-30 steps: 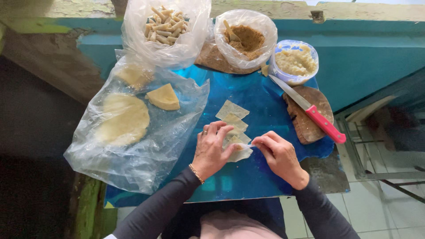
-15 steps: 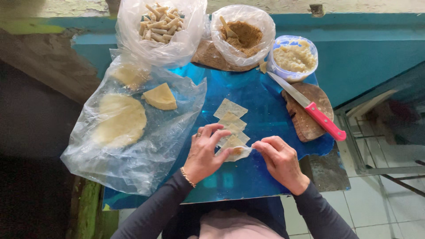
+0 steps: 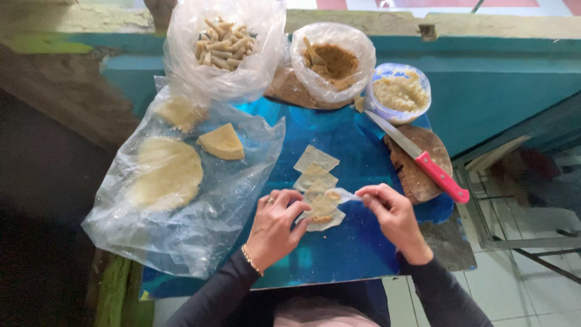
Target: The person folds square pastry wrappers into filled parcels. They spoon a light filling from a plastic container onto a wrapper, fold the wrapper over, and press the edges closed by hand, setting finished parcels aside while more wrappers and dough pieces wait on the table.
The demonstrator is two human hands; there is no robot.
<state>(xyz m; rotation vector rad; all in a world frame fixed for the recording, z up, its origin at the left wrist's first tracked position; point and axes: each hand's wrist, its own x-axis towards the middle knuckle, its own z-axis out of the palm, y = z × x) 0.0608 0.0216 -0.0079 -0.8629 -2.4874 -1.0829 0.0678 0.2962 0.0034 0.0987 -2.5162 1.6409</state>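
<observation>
Small square dough wrappers lie in a row on a blue sheet (image 3: pixel 357 254); two bare ones (image 3: pixel 316 158) (image 3: pixel 315 177) are farther from me. My left hand (image 3: pixel 275 227) pinches the near left edge of the closest wrapper (image 3: pixel 322 212), which has bits of brown filling on it. A small white spoon (image 3: pixel 340 195) is held in the fingertips of my right hand (image 3: pixel 393 217). Its tip carries filling and sits over the wrapper's far right corner.
At the back stand a bag of rolled pastry sticks (image 3: pixel 227 42), a bag of brown filling (image 3: pixel 333 60) and a tub of pale paste (image 3: pixel 399 94). A red-handled knife (image 3: pixel 423 162) lies on a wooden board (image 3: pixel 408 175). At the left, a large plastic bag (image 3: pixel 200 230) holds flat dough (image 3: pixel 166 172).
My right hand has brought the spoon over the nearest wrapper, and filling now lies on it. My left hand stays on the wrapper's edge.
</observation>
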